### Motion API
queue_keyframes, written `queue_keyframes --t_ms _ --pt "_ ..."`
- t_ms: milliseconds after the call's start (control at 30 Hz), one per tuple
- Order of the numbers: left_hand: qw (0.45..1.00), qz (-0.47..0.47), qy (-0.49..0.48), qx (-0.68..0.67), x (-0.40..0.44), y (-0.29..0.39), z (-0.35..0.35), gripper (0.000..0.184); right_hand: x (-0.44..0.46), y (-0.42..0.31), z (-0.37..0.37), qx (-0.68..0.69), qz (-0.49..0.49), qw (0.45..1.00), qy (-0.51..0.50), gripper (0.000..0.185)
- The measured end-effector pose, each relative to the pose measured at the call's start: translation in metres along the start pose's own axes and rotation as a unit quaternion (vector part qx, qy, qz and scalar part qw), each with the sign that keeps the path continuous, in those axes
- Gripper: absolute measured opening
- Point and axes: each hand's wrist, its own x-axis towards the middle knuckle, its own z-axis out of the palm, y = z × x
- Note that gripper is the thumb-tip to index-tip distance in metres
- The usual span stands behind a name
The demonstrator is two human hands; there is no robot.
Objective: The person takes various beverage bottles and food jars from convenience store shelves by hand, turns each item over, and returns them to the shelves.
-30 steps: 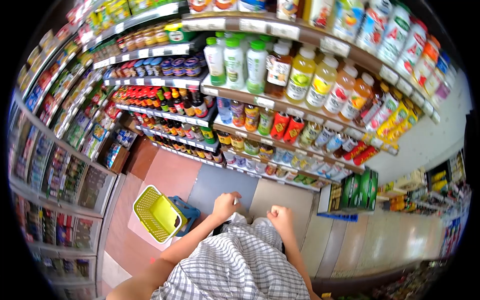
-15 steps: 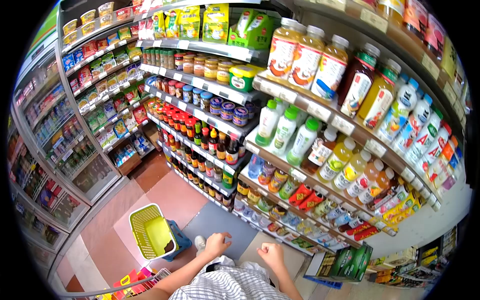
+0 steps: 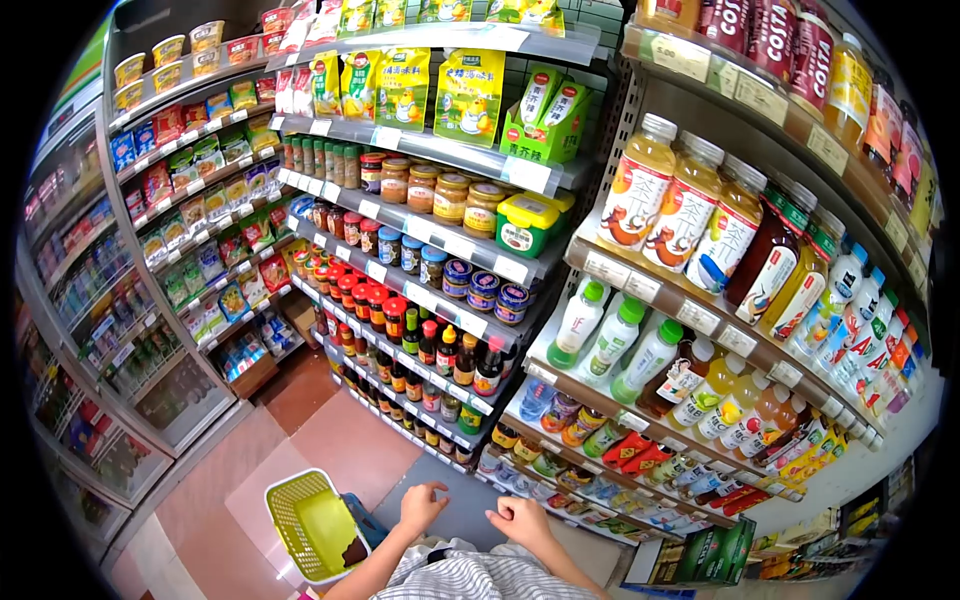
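Note:
Low in the head view, my left hand (image 3: 423, 507) hovers in the air with its fingers loosely bent and apart, holding nothing. To its right my right hand (image 3: 519, 520) is curled closed, with nothing visible in it. The hands do not touch each other. Left of my left hand, a yellow-green basket (image 3: 312, 525) with a white rim stands on the floor, with a dark patch inside near its right side. A blue basket (image 3: 366, 519) shows partly behind it. Neither hand touches the baskets or the shelves.
Ahead is a shelf with sauce bottles (image 3: 447, 352), jars (image 3: 437, 196) and yellow pouches (image 3: 469, 98). Drink bottles (image 3: 637, 182) fill the shelves at right. Glass-door fridges (image 3: 130, 350) line the left. Green boxes (image 3: 716, 552) stand at lower right on the tiled floor (image 3: 222, 520).
The view has tilted up and turned left, showing more upper shelves. The baskets sit lower in view. My left hand has gone from closed to fingers apart; my right hand stays curled.

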Motion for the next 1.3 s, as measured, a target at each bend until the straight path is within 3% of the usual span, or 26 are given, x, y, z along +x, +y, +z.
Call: queue_keyframes --t_ms 267,600,767,1067,1200,1300 --pt "0.996 0.064 0.043 -0.049 0.076 -0.046 -0.058 0.026 0.080 -0.045 0.019 0.024 -0.015 0.998 0.052 0.045" --pt "0.993 0.036 0.023 -0.108 0.087 -0.094 -0.116 0.023 0.151 -0.114 0.068 0.158 -0.074 0.981 0.089 0.042" --pt "0.987 -0.027 0.033 -0.154 0.075 -0.121 -0.126 0.023 0.178 -0.115 0.066 0.160 -0.072 0.980 0.093 0.028" --pt "0.989 -0.063 0.024 -0.135 0.075 -0.118 -0.133 0.024 0.227 -0.105 0.036 0.150 -0.054 0.946 0.283 0.010" --pt "0.985 -0.058 -0.001 -0.164 0.101 -0.107 -0.131 0.025 0.249 -0.070 0.018 0.136 -0.030 0.917 0.374 0.026" --pt "0.983 -0.037 -0.019 -0.180 0.126 -0.095 -0.127 0.027 0.269 -0.047 -0.001 0.066 -0.009 0.908 0.415 0.050"
